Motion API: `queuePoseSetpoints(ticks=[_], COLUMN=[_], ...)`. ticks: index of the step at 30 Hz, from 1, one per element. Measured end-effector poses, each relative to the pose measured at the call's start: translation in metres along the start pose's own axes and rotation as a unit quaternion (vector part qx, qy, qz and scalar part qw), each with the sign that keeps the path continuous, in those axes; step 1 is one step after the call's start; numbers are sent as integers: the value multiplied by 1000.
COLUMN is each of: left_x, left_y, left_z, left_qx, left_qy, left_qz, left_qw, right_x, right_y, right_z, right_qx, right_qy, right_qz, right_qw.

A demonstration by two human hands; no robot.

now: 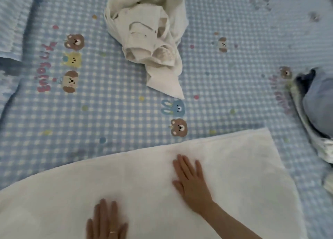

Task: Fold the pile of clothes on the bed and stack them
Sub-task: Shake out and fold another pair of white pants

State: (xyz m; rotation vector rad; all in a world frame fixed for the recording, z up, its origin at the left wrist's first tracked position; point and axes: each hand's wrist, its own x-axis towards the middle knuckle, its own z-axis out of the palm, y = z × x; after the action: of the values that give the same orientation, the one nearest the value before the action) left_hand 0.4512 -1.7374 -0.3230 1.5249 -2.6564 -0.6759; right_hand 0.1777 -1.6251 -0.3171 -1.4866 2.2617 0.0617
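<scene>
Head view: both hands, left [106, 222] and right [191, 181], lie flat, fingers straight, on the towel [234, 166] along the bed's [126, 112] near edge.

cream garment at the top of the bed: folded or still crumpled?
Crumpled. The cream garment lies bunched in loose, uneven folds on the checked bedsheet, one corner trailing toward the white cloth that both hands are flattening.

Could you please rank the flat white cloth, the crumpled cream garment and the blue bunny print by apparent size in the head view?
1. flat white cloth, though nearest the camera
2. crumpled cream garment
3. blue bunny print
</scene>
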Motion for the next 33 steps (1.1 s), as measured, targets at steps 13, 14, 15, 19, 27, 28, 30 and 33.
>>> queuePoseSetpoints(ticks=[13, 14, 15, 19, 27, 28, 30, 33], left_x=[71, 88, 103, 145, 174, 176, 181, 187], left_y=[252, 290, 324, 419, 472, 470, 468, 476], left_z=[73, 77, 82, 105, 122, 120, 119, 118], left_qx=[8, 21, 32, 85, -39, -33, -25, -76], left_qy=[-65, -59, -63, -156, -208, -195, -185, -264], left_qz=[261, 284, 300, 301, 192, 189, 178, 181], left_qw=[963, 957, 951, 937, 958, 962, 966, 944], right_x=[-106, -118, -128, -171, -214, -218, -227, -233], right_y=[244, 250, 252, 257, 264, 268, 275, 274], right_z=[-30, -30, -31, -31, -49, -54, -60, -64], right_qx=[31, 53, 86, 188, 389, 401, 450, 617], right_qy=[63, 72, 84, 120, 104, 132, 189, 131], right_qz=[283, 286, 295, 362, 455, 457, 453, 391], right_qw=[956, 954, 948, 905, 795, 783, 746, 671])
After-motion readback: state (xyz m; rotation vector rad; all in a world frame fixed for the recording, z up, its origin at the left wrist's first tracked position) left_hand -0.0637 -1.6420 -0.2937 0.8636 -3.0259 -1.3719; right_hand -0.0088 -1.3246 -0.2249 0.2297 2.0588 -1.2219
